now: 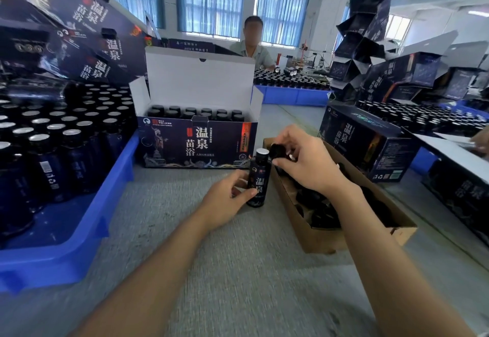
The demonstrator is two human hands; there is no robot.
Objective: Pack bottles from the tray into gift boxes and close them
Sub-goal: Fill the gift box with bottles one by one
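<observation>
Gripping upright bottle [260, 178] in curled left hand [225, 199]; pinching black cap [277, 150] between fingertips [284, 163] of right hand [308, 164], at bottle's one o'clock.

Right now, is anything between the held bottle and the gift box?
Nothing visible: the dark labelled bottle in the left hand stands before the open-lidded dark gift box. The right hand holds a black cap by the bottle's top.

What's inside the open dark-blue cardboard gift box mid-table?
Rows of dark bottles with black caps stand in the dark-blue cardboard gift box. Only their tops show; the front wall hides the bodies.
</observation>
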